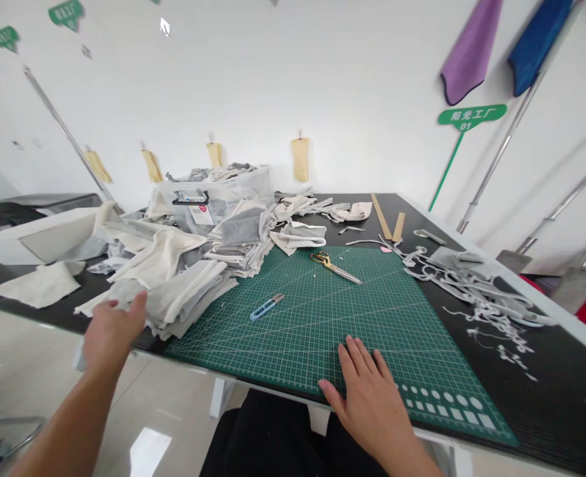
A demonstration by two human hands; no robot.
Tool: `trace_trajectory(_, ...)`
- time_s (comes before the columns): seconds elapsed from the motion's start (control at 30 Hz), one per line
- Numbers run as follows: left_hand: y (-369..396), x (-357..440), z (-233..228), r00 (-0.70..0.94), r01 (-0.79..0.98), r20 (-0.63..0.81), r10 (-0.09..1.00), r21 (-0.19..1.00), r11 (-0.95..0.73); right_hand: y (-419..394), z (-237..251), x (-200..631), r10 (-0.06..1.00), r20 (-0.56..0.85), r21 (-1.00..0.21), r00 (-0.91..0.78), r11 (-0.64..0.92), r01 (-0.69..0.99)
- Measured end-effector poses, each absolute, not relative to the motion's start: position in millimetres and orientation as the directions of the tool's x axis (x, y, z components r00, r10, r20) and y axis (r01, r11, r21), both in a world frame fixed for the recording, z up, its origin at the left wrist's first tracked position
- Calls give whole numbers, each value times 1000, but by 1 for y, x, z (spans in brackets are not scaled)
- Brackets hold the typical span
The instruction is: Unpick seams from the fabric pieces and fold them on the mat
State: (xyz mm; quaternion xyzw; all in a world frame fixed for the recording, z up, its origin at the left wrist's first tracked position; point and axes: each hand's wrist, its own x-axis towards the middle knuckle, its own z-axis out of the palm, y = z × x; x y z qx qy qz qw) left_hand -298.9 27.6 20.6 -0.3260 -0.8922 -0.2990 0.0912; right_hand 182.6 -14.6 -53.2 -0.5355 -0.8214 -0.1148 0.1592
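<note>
The person sits at the black table (561, 371) with the green cutting mat (323, 318) as the centre of everything. The left hand (111, 328) reaches off the mat's left edge to the stack of folded grey and cream cloth pieces (183, 298); its fingers lie spread on the near corner of that stack, touching the fabric, and I cannot tell whether they have pinched a piece. The stack itself overhangs the mat's left border a little and runs back into a bigger heap of cloth (174, 245) beyond the mat's far left corner, in front of a clear plastic bin (223, 192).

The right hand (367, 391) rests flat and open on the mat's near edge, palm down, fingers fanned, holding nothing.

On the mat, between the two hands and further back, lies a small blue thread snip (266, 307), well clear of both. Gold-handled scissors (333, 265) lie near the mat's far edge. To the mat's right, pale trimmed strips (476, 298) are scattered over the table, and two wooden rulers (387, 225) lie beyond the far right corner.
</note>
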Motion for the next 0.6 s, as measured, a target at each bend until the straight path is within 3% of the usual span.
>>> trace_trajectory(0.07,26,-283,25,-711,682,506,488,327,654,-14,-54,183,841,389,21,-376,400,916)
trace_trajectory(0.17,29,-248,26,-416,876,653,633,102,471,-14,-54,182,841,391,22,-374,398,917)
trace_trajectory(0.27,37,-224,22,-159,952,592,790,-121,282,-14,-53,182,844,385,24,-374,396,918)
trace_trajectory(0.43,50,-221,11,-147,958,355,923,-181,222,-14,-52,182,850,378,13,-366,391,920)
trace_trajectory(0.6,63,-210,10,-82,941,448,890,-259,217,-14,-54,181,854,379,-10,-356,388,922)
